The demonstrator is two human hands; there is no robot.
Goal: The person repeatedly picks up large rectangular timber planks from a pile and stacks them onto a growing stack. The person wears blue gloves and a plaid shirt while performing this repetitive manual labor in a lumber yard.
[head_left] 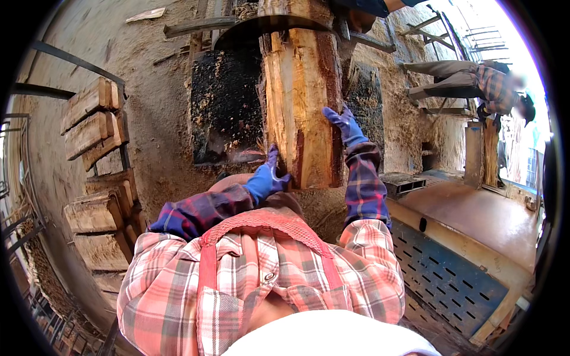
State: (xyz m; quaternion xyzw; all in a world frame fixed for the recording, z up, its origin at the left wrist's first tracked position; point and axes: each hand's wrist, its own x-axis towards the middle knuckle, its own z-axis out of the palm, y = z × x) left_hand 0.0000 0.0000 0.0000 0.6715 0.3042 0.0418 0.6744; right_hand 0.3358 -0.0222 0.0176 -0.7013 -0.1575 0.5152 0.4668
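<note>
Debris-strewn ground (157,95) backs a golden timber (303,89) with reddish-brown streaks.

L hand (266,183), gloved blue/purple, is low & close to the torso (267,255), one digit pointing fwd and another angled R w/ a gap between; L forearm (205,207), in a dark plaid sleeve, slants inward w/ elbow bent out to the side. R hand (346,126), gloved likewise, is farther fwd, digits spread, one angled L & one more fwd; R forearm (364,184), same sleeve pattern, runs nearly straight fwd, hands well apart.
</note>
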